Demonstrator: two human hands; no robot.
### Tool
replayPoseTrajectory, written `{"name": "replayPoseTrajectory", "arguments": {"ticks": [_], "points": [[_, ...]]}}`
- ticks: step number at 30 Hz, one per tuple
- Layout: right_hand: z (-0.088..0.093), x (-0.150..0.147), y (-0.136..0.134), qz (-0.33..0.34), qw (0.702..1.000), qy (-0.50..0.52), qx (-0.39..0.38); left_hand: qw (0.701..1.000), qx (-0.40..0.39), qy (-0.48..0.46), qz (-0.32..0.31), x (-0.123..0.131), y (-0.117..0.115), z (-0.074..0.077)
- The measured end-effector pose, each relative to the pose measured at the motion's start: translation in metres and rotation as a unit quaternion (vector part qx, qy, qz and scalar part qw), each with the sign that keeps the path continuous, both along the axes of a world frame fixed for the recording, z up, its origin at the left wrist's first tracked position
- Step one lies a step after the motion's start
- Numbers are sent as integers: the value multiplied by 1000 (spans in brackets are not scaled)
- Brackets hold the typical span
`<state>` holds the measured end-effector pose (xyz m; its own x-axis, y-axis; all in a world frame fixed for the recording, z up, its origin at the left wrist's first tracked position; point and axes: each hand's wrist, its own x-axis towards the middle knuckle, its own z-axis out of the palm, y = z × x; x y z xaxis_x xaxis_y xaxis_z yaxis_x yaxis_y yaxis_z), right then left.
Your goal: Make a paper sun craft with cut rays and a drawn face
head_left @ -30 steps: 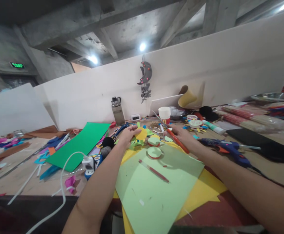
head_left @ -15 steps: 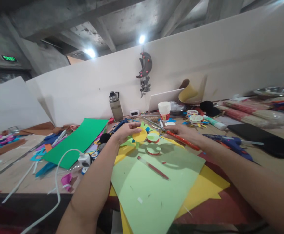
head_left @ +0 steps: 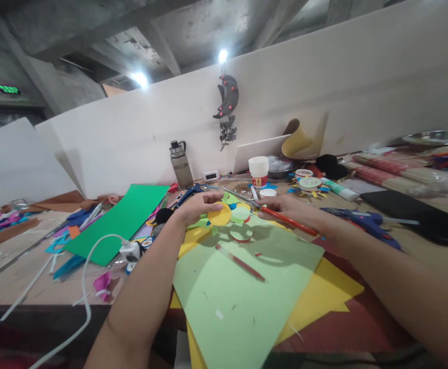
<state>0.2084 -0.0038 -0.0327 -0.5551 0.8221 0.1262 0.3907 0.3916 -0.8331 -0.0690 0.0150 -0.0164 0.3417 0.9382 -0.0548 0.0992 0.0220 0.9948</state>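
My left hand [head_left: 201, 207] pinches a round yellow paper piece [head_left: 219, 214] between thumb and fingers. Green strips and small blue dots show around its edge. My right hand [head_left: 283, 206] is closed round a slim tool [head_left: 291, 221] with a red handle and a long thin metal end; its exact kind is unclear. The metal end points left, close to the paper piece, and whether they touch is hard to see. Below the hands, a red-rimmed pale green disc [head_left: 242, 234] and a red pen [head_left: 241, 263] lie on a light green sheet [head_left: 243, 307].
Yellow sheets [head_left: 324, 287] stick out under the light green one. A glue gun [head_left: 366, 223] lies to the right, near a black slab [head_left: 420, 218]. Stacked paper cups [head_left: 259, 171] and a water bottle [head_left: 181, 166] stand behind. A white cable [head_left: 86, 287] runs along the left.
The view has shifted slightly. Both hands keep their holds, and the metal end of the red-handled tool stays near the yellow paper piece.
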Motion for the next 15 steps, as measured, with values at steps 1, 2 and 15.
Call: {"name": "replayPoseTrajectory", "arguments": {"ticks": [1,2,15], "points": [[-1,0,0,7,1000,2,-9,1000,2,3,-2,0,0,-1],[-2,0,1,14,1000,3,-22,1000,4,6,-5,0,1,-1],[-5,0,2,33,998,15,-56,1000,11,3,-10,0,1,-3]]}}
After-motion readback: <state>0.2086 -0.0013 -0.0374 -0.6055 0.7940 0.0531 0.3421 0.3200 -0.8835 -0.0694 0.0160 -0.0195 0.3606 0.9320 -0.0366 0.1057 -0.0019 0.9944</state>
